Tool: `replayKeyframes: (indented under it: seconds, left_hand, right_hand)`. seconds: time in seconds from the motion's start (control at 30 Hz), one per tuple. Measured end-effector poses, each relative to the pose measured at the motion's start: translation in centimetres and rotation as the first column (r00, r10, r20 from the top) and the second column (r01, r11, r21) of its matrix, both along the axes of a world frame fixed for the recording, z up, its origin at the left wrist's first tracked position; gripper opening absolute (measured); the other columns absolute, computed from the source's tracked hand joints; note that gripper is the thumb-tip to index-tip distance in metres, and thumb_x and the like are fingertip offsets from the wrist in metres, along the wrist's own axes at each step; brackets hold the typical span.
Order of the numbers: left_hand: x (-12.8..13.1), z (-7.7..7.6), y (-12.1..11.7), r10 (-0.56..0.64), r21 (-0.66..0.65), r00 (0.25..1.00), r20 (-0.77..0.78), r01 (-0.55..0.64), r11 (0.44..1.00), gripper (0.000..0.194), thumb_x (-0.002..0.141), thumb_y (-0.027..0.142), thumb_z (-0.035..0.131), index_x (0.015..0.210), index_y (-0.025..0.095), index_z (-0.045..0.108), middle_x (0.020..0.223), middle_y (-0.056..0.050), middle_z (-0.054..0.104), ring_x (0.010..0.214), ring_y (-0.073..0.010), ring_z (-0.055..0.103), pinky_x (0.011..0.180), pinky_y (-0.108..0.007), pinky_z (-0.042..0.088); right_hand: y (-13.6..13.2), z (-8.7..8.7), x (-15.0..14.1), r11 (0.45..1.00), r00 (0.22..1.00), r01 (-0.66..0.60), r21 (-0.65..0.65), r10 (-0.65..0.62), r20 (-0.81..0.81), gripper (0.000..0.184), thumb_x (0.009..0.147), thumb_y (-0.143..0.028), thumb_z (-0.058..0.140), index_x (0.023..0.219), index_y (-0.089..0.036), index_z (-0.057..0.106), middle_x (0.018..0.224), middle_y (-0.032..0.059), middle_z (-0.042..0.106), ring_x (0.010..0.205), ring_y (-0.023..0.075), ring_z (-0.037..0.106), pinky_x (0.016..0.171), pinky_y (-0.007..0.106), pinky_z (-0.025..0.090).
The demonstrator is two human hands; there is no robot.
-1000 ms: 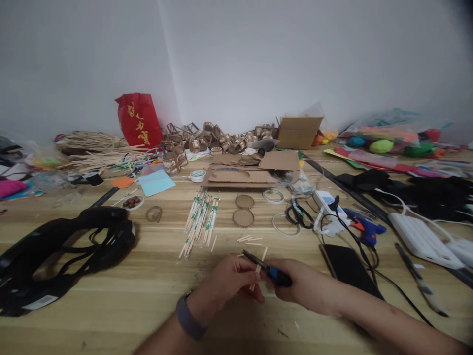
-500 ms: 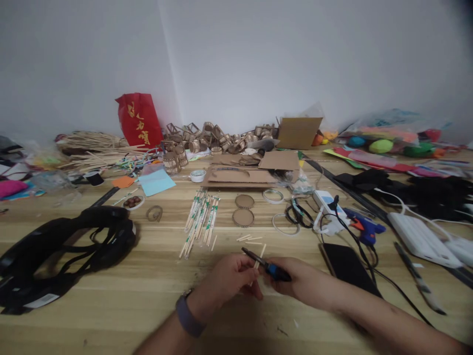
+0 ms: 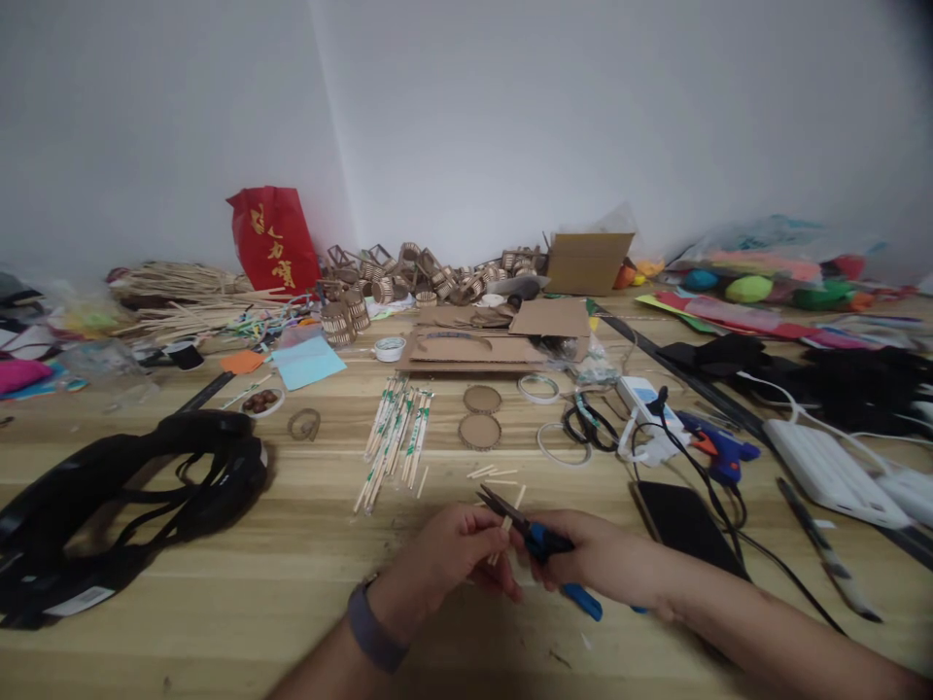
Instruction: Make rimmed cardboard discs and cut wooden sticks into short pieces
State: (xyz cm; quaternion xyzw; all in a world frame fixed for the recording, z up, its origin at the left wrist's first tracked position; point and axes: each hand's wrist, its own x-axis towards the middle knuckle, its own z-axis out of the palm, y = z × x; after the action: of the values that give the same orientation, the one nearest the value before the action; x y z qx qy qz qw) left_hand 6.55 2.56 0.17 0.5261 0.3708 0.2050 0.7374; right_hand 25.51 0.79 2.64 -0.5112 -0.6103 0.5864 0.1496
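My left hand (image 3: 466, 544) is closed, pinching a thin wooden stick (image 3: 505, 526) between thumb and fingers. In my right hand (image 3: 575, 544) is a pair of scissors (image 3: 537, 541) with dark blades and blue handles. The blades are slightly apart and point left, close to the stick and my left fingertips. Just beyond them lie several short cut stick pieces (image 3: 501, 473). Paper-wrapped chopsticks (image 3: 397, 437) are spread farther to the left. Two round cardboard discs (image 3: 479, 431) lie past the cut pieces.
A black phone (image 3: 689, 530), cables and a blue glue gun (image 3: 721, 447) lie to the right. At the left rests a black strapped device (image 3: 211, 428). Cardboard sheets (image 3: 473, 355), a red bag (image 3: 273, 238) and several small stick-sided baskets (image 3: 437, 277) stand toward the wall.
The scissors have opened: their blades are now apart and a blue handle shows below my right hand. Both hands stay in nearly the same place.
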Motion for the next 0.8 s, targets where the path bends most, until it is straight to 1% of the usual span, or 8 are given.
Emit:
replayKeyframes:
  seconds: [0.17, 0.3, 0.4, 0.47, 0.57, 0.63, 0.7, 0.8]
  left_hand:
    - [-0.1, -0.1, 0.2, 0.0, 0.026, 1.0, -0.007, 0.0, 1.0, 0.047, 0.066, 0.058, 0.062, 0.078, 0.013, 0.063, 0.053, 0.002, 0.055, 0.052, -0.0129, 0.056, 0.056, -0.025, 0.04]
    - [-0.2, -0.6, 0.3, 0.018, 0.022, 1.0, -0.011, -0.017, 1.0, 0.047, 0.065, 0.06, 0.063, 0.077, 0.014, 0.059, 0.052, 0.002, 0.055, 0.052, -0.013, 0.057, 0.056, -0.024, 0.04]
    - [-0.3, -0.6, 0.5, 0.038, 0.059, 0.999, 0.002, -0.038, 0.998, 0.048, 0.067, 0.061, 0.062, 0.078, 0.015, 0.058, 0.052, 0.003, 0.054, 0.054, -0.0136, 0.057, 0.058, -0.026, 0.042]
    - [-0.5, -0.2, 0.8, 0.069, 0.123, 0.997, 0.023, -0.071, 0.99, 0.048, 0.069, 0.061, 0.059, 0.081, 0.014, 0.059, 0.052, 0.003, 0.052, 0.055, -0.014, 0.056, 0.059, -0.027, 0.042]
    - [-1.2, 0.4, 1.3, 0.187, 0.232, 0.982, 0.038, -0.191, 0.954, 0.043, 0.077, 0.058, 0.052, 0.085, 0.015, 0.056, 0.053, 0.005, 0.046, 0.054, -0.0132, 0.052, 0.058, -0.026, 0.039]
    - [-1.6, 0.5, 1.7, 0.284, 0.312, 0.959, -0.02, -0.264, 0.913, 0.038, 0.083, 0.053, 0.045, 0.088, 0.017, 0.054, 0.054, 0.007, 0.042, 0.05, -0.0121, 0.047, 0.055, -0.025, 0.036]
    - [-1.9, 0.2, 1.8, 0.322, 0.44, 0.935, -0.15, -0.229, 0.868, 0.034, 0.089, 0.048, 0.038, 0.09, 0.018, 0.054, 0.056, 0.006, 0.043, 0.051, -0.013, 0.046, 0.055, -0.025, 0.035]
    - [-1.8, -0.3, 1.7, 0.318, 0.65, 0.884, -0.343, -0.021, 0.76, 0.031, 0.093, 0.038, 0.033, 0.087, 0.019, 0.056, 0.072, -0.002, 0.058, 0.07, -0.0184, 0.056, 0.064, -0.028, 0.037]
  right_hand:
    - [-0.2, -0.3, -0.6, 0.997, 0.996, 0.017, 0.069, -0.023, 0.085, 0.014, 0.057, -0.016, 0.049, 0.07, -0.021, 0.048, 0.061, -0.0053, 0.043, 0.057, 0.0106, 0.043, 0.052, 0.021, 0.034]
    - [-0.2, -0.1, -0.9, 0.98, 0.992, -0.045, 0.196, 0.021, 0.121, 0.009, 0.068, -0.016, 0.049, 0.074, -0.02, 0.054, 0.066, -0.0042, 0.048, 0.061, 0.0107, 0.042, 0.055, 0.021, 0.034]
    - [0.1, 0.3, -0.9, 0.96, 0.99, -0.1, 0.262, 0.07, 0.125, 0.011, 0.073, -0.017, 0.051, 0.08, -0.019, 0.059, 0.071, -0.0027, 0.053, 0.066, 0.0118, 0.044, 0.061, 0.022, 0.036]
    - [0.2, 0.6, -0.7, 0.963, 0.992, -0.097, 0.252, 0.072, 0.108, 0.016, 0.076, -0.021, 0.052, 0.089, -0.019, 0.061, 0.075, -0.0022, 0.054, 0.069, 0.0125, 0.045, 0.064, 0.023, 0.037]
    - [0.1, 0.6, 0.0, 0.986, 0.995, 0.016, 0.165, -0.032, 0.097, 0.022, 0.076, -0.03, 0.055, 0.096, -0.019, 0.06, 0.073, -0.0022, 0.053, 0.068, 0.0137, 0.048, 0.062, 0.023, 0.039]
    - [0.3, 0.3, 0.5, 0.972, 0.983, 0.138, 0.188, -0.158, 0.096, 0.023, 0.077, -0.036, 0.054, 0.093, -0.02, 0.057, 0.071, -0.0017, 0.053, 0.067, 0.0152, 0.051, 0.062, 0.025, 0.041]
    - [0.6, -0.1, 0.7, 0.884, 0.944, 0.25, 0.395, -0.314, 0.105, 0.02, 0.079, -0.039, 0.051, 0.087, -0.021, 0.054, 0.073, 0.0008, 0.056, 0.07, 0.018, 0.053, 0.066, 0.029, 0.044]
    - [1.7, -0.7, 0.3, 0.615, 0.916, 0.209, 0.76, -0.396, 0.068, 0.016, 0.082, -0.035, 0.049, 0.088, -0.021, 0.055, 0.094, 0.0099, 0.062, 0.09, 0.0243, 0.056, 0.083, 0.037, 0.043]
